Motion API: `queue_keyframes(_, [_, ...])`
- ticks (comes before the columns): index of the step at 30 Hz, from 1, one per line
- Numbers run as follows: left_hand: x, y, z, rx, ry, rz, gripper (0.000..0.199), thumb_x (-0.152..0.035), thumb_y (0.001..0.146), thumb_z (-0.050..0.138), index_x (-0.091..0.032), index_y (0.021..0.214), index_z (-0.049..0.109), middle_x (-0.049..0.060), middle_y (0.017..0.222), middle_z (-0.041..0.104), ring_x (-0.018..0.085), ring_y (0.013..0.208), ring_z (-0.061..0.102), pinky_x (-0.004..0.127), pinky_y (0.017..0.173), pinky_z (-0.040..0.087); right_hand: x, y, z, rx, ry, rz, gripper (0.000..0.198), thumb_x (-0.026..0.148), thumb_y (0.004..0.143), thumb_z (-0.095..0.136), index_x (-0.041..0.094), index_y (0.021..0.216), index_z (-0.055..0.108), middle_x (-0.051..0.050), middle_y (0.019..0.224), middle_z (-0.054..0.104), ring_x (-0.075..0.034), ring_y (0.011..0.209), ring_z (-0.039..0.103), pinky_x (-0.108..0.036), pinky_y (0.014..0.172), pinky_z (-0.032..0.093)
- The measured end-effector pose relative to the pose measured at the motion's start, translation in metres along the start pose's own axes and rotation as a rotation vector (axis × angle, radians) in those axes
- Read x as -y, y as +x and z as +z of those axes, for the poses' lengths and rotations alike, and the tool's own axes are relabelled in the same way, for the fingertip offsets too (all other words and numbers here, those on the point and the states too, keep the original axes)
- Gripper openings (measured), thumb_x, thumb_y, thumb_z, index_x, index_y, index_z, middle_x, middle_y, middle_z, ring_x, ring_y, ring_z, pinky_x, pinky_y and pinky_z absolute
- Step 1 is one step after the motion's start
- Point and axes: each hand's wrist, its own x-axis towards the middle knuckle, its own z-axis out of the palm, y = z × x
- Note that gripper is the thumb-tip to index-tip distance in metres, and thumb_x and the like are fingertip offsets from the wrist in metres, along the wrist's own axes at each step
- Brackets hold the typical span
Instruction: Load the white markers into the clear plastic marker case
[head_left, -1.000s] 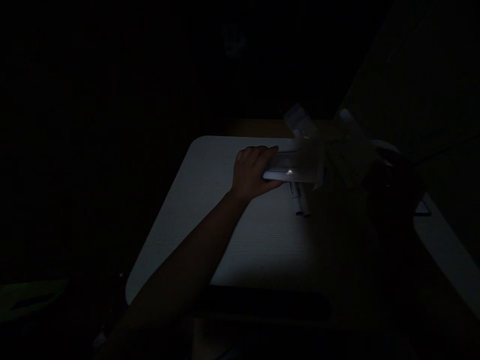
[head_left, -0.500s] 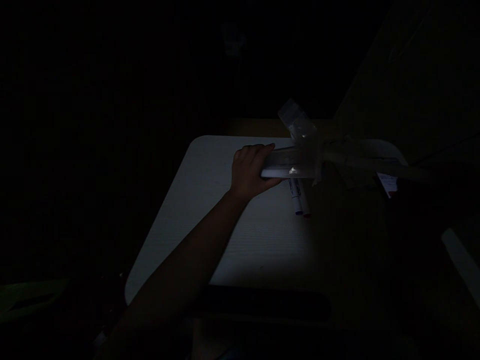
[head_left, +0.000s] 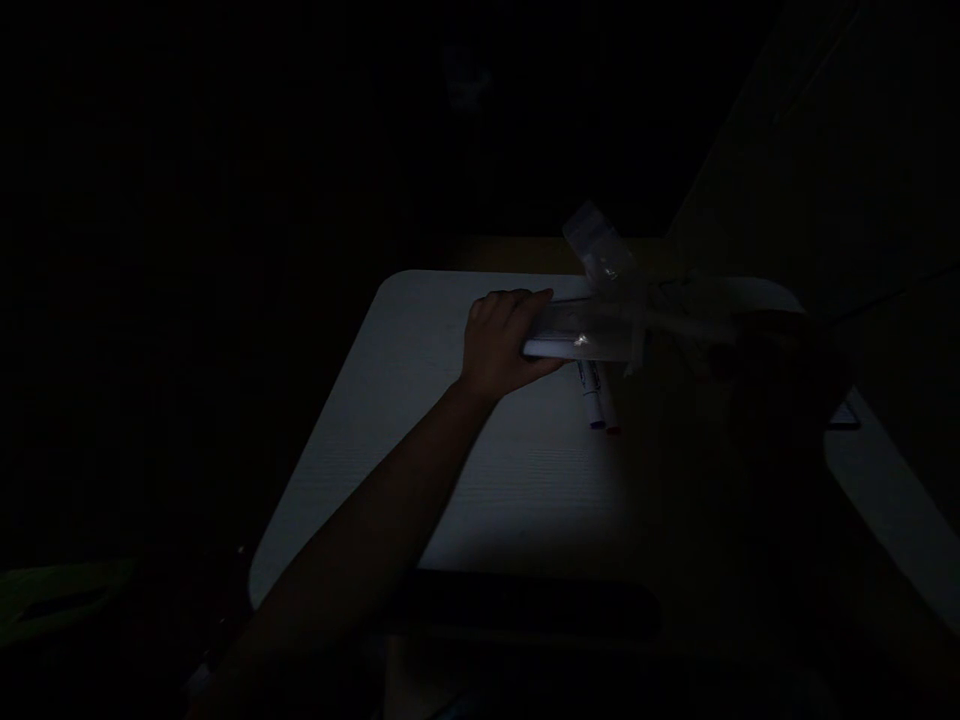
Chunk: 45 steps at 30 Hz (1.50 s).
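Observation:
The scene is very dark. My left hand [head_left: 499,345] grips the left end of a white, box-like object in clear plastic [head_left: 581,335], holding it over the table. A crumpled clear plastic flap [head_left: 604,250] sticks up behind it. From the object's right end a pale, blurred strip [head_left: 694,325] runs to my right hand [head_left: 784,365], a dark shape whose fingers barely show. The strip seems to be held there. Just below the object lie two white markers, one with a blue end [head_left: 592,405] and one with a red end [head_left: 611,415].
The pale table [head_left: 360,430] has rounded corners and a dark slot [head_left: 525,603] along its near edge. A dark-edged flat item [head_left: 844,415] lies at the right, partly behind my right arm. Something green [head_left: 64,595] shows at lower left.
My right hand has come from the right toward the plastic-wrapped object, and the visible strip is shorter. The object and flap have shifted slightly. My left hand keeps its grip.

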Motion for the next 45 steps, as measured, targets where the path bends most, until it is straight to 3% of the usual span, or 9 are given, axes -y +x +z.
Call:
queue_keyframes(3, [0.000, 0.000, 0.000, -0.034, -0.012, 0.015, 0.080, -0.077, 0.067, 0.048, -0.019, 0.122, 0.050, 0.010, 0.107, 0.061, 0.024, 0.097, 0.052, 0.037, 0.083, 0.035, -0.003, 0.001, 0.003, -0.031, 0.092, 0.010, 0.026, 0.038, 0.067, 0.063, 0.013, 0.077, 0.063, 0.001, 0.060, 0.055, -0.008, 0.047, 0.051, -0.021, 0.043, 0.039])
queue_keyframes(7, [0.000, 0.000, 0.000, -0.037, -0.017, 0.023, 0.081, -0.078, 0.065, 0.049, -0.019, 0.121, 0.051, 0.010, 0.107, 0.062, 0.024, 0.097, 0.053, 0.037, 0.084, 0.036, -0.005, -0.002, 0.006, -0.066, 0.100, -0.064, 0.026, 0.039, 0.069, 0.063, 0.015, 0.078, 0.064, 0.001, 0.057, 0.055, -0.008, 0.049, 0.050, -0.021, 0.046, 0.039])
queue_keyframes(14, [0.000, 0.000, -0.001, 0.004, -0.046, 0.006, 0.080, -0.077, 0.066, 0.049, -0.020, 0.122, 0.050, 0.010, 0.109, 0.062, 0.025, 0.099, 0.053, 0.038, 0.085, 0.036, -0.004, -0.003, -0.002, 0.024, -0.341, -0.083, 0.028, 0.039, 0.078, 0.054, 0.017, 0.089, 0.067, -0.005, 0.083, 0.064, -0.014, 0.075, 0.058, -0.028, 0.065, 0.043])
queue_keyframes(24, [-0.001, -0.001, -0.002, -0.012, -0.062, 0.088, 0.078, -0.075, 0.068, 0.048, -0.018, 0.121, 0.050, 0.010, 0.107, 0.062, 0.024, 0.098, 0.053, 0.037, 0.083, 0.035, -0.014, -0.002, -0.001, 0.166, -0.367, -0.102, 0.028, 0.041, 0.078, 0.055, 0.018, 0.088, 0.068, -0.004, 0.080, 0.064, -0.013, 0.075, 0.058, -0.027, 0.067, 0.043])
queue_keyframes(33, [-0.001, 0.000, -0.002, 0.050, -0.036, 0.051, 0.080, -0.077, 0.068, 0.045, -0.020, 0.123, 0.050, 0.010, 0.109, 0.061, 0.026, 0.098, 0.052, 0.038, 0.083, 0.035, -0.020, 0.001, -0.001, 0.224, -0.343, -0.160, 0.029, 0.041, 0.079, 0.052, 0.019, 0.088, 0.068, -0.003, 0.078, 0.063, -0.013, 0.073, 0.057, -0.026, 0.065, 0.043])
queue_keyframes(45, [-0.002, 0.000, -0.002, 0.015, -0.027, 0.079, 0.078, -0.076, 0.069, 0.044, -0.019, 0.122, 0.051, 0.010, 0.108, 0.062, 0.024, 0.097, 0.053, 0.037, 0.082, 0.036, -0.006, -0.006, 0.007, 0.259, -0.320, -0.058, 0.031, 0.041, 0.077, 0.051, 0.018, 0.088, 0.068, -0.007, 0.089, 0.064, -0.014, 0.079, 0.058, -0.026, 0.063, 0.047])
